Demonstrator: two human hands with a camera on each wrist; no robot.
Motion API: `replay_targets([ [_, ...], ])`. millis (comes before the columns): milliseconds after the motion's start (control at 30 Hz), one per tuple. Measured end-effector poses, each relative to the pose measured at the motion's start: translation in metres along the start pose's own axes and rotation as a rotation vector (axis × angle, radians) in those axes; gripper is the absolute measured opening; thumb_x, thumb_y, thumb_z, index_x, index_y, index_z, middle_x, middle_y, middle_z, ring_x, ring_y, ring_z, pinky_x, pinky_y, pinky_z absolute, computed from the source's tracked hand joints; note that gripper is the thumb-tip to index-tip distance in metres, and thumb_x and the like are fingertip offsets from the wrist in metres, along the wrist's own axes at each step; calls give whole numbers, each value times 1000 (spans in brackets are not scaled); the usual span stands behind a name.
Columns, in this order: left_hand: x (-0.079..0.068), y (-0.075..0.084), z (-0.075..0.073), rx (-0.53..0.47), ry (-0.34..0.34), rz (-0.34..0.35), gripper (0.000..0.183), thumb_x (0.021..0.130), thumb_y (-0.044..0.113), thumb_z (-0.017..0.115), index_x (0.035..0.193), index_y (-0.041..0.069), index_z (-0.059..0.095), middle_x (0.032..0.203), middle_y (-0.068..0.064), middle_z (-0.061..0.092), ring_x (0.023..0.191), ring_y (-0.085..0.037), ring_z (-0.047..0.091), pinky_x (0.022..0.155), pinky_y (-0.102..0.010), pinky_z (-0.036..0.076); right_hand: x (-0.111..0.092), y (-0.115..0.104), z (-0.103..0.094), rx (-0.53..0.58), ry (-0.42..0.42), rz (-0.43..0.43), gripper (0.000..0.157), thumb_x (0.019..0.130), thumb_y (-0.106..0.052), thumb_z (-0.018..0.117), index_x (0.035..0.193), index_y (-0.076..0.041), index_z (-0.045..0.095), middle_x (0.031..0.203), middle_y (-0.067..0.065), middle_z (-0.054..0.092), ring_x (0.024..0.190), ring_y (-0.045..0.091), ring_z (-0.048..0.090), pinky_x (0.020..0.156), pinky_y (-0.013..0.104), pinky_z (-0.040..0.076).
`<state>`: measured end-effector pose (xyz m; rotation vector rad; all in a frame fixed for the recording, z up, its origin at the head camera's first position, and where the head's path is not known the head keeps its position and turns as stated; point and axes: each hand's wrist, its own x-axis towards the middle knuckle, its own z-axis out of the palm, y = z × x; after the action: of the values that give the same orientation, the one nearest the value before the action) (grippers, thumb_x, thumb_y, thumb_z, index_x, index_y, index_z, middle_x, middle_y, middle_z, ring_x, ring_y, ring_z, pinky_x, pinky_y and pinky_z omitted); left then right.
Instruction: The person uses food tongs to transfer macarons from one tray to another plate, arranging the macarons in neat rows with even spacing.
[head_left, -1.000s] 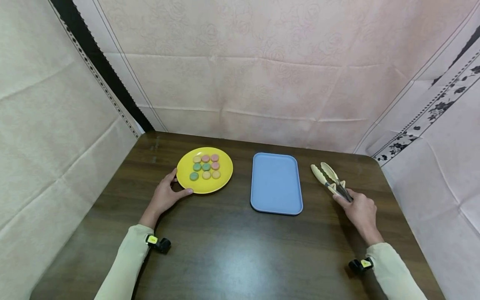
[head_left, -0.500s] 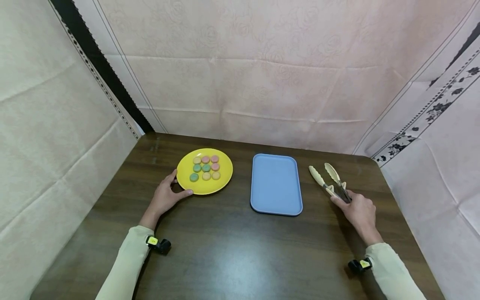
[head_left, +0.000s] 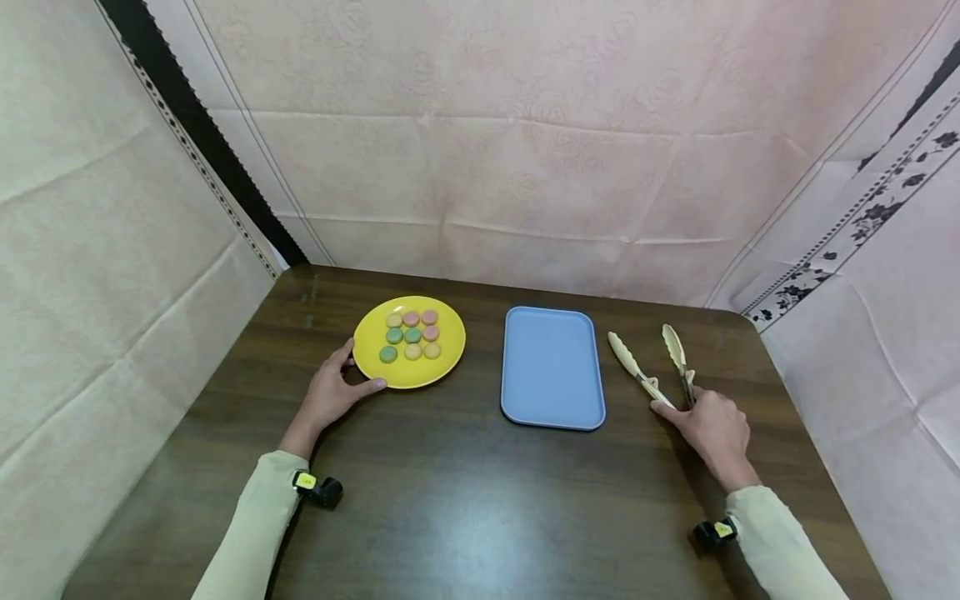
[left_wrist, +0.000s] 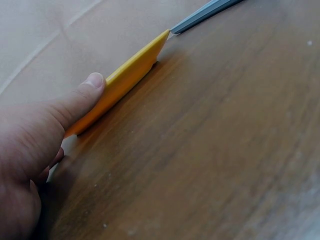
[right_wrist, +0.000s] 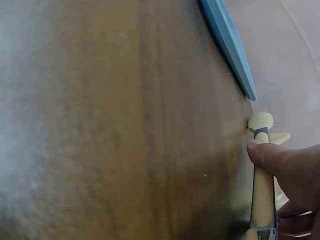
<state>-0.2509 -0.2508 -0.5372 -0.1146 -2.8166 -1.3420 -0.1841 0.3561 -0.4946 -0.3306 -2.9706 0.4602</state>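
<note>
On the left, my left hand (head_left: 330, 398) holds the near-left rim of a round yellow plate (head_left: 451, 337), its thumb on the front edge in the left wrist view. Several small pink, green and cream macaron-like rounds (head_left: 412, 335) sit in rows on the plate. At the right, my right hand (head_left: 716, 427) grips a pair of kitchen tongs (head_left: 627, 358) with cream tips. The tongs' arms are spread wide and their tips point away from me. In the right wrist view the thumb lies along one tong arm (right_wrist: 262, 200); the other fingers are partly hidden.
A blue rectangular tray (head_left: 552, 367) lies between the plate and the tongs, with nothing on it. The dark wooden table (head_left: 480, 500) ends at a pale patterned cloth (head_left: 480, 167) at the back, and more cloth hangs at both sides.
The tongs' arms have spread further apart in my right hand, which has shifted slightly left. My left hand and the plate have stayed in place.
</note>
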Motion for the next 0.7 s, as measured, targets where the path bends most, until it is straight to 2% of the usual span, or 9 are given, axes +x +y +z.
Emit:
replay_targets([
  [100,1,-1,0,3,0,2,119,80,59,81,162,-1,18,145,-26,51,138,-42,43,115,-61,32,-2,0,3,-26,15,-9,72,79,-73,74,89,-2,63,69,15,53,60,35,55,46,44,39],
  [233,3,-1,0,4,-9,9,119,81,59,81,162,-1,18,148,-27,48,137,-42,43,114,-61,33,-5,-1,3,-66,86,-59,84,77,-74,74,101,6,63,75,22,55,66,44,57,49,52,43],
  [367,6,-2,-6,19,-42,-1,121,82,61,79,163,-1,13,156,-28,39,139,-41,41,114,-61,33,-12,-10,-3,-81,149,-135,96,80,-72,73,128,10,61,104,34,62,91,56,58,68,64,48],
  [433,6,-2,-9,21,-72,-21,123,84,62,77,163,0,7,160,-29,31,140,-42,40,114,-61,33,-20,-18,-10,-79,150,-167,97,82,-69,73,135,10,58,121,37,59,104,58,55,79,68,47],
  [500,3,1,-11,7,-104,-61,122,88,63,72,163,0,-2,163,-31,21,144,-44,35,115,-62,32,-29,-26,-19,-67,148,-201,95,84,-66,73,137,10,57,131,37,56,112,59,52,86,70,45],
  [600,-2,16,-17,15,-106,-131,118,94,65,61,161,1,-11,166,-32,5,150,-50,21,117,-67,23,-40,-42,-31,-36,167,-260,87,85,-60,76,136,9,59,135,37,54,119,58,50,91,72,44],
  [667,-7,36,-19,45,-69,-124,112,97,64,56,162,0,-9,168,-29,-2,152,-51,12,116,-73,15,-46,-52,-39,-11,205,-306,82,86,-55,78,133,9,61,136,36,55,122,56,49,94,71,42],
  [700,-10,48,-19,77,-47,-98,109,98,64,55,163,1,-6,168,-28,-2,152,-51,9,115,-75,12,-49,-58,-43,5,225,-328,79,85,-52,79,133,9,61,136,35,55,123,56,49,96,71,42],
])
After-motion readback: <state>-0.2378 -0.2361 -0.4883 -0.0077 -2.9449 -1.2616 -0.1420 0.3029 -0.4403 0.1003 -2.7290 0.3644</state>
